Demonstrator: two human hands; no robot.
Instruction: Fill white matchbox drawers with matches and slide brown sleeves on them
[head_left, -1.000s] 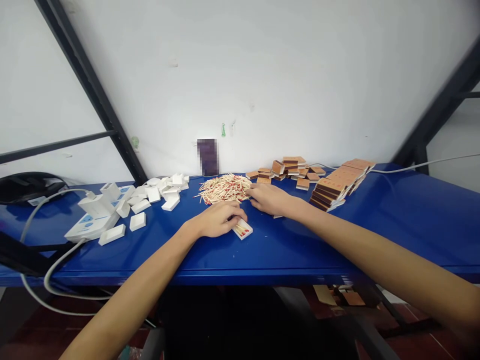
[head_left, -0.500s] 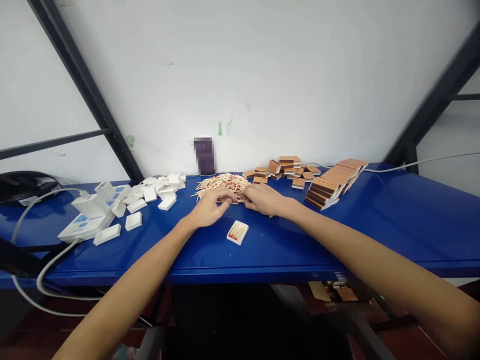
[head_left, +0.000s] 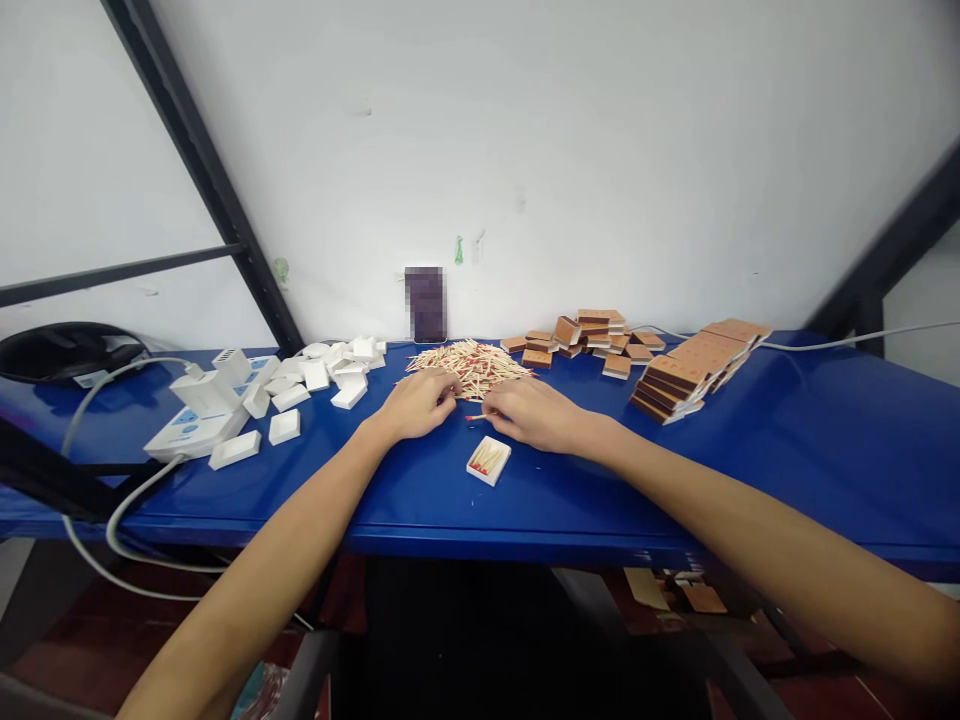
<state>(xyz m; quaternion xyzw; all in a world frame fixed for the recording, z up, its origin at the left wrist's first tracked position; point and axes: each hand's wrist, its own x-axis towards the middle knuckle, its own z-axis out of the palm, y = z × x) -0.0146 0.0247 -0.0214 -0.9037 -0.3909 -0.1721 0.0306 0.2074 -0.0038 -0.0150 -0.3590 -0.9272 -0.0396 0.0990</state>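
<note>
A loose heap of red-tipped matches (head_left: 471, 358) lies before me by the wall. My right hand (head_left: 529, 410) is at the heap's near right edge, fingers closed on a match (head_left: 474, 417) whose red head points left. Beside the heap's left front edge is my left hand (head_left: 421, 403), with thumb and fingers curled together; whatever may be between them is hidden. Just nearer to me than both hands, a small white matchbox tray (head_left: 481, 477) rests on the blue table, with several matches lying in it, red heads toward me.
White empty trays (head_left: 315, 375) are scattered at left, next to a power strip (head_left: 191, 432) with cables. Brown matchbox sleeves (head_left: 598, 325) lie in a pile at the back right, near a leaning row of stacked matchboxes (head_left: 694, 362). A phone-like dark object (head_left: 427, 305) leans against the wall.
My right hand has drawn slightly back from the heap, and a match now shows at its fingertips. My left hand stays curled by the heap. The whole view has shifted a little.
</note>
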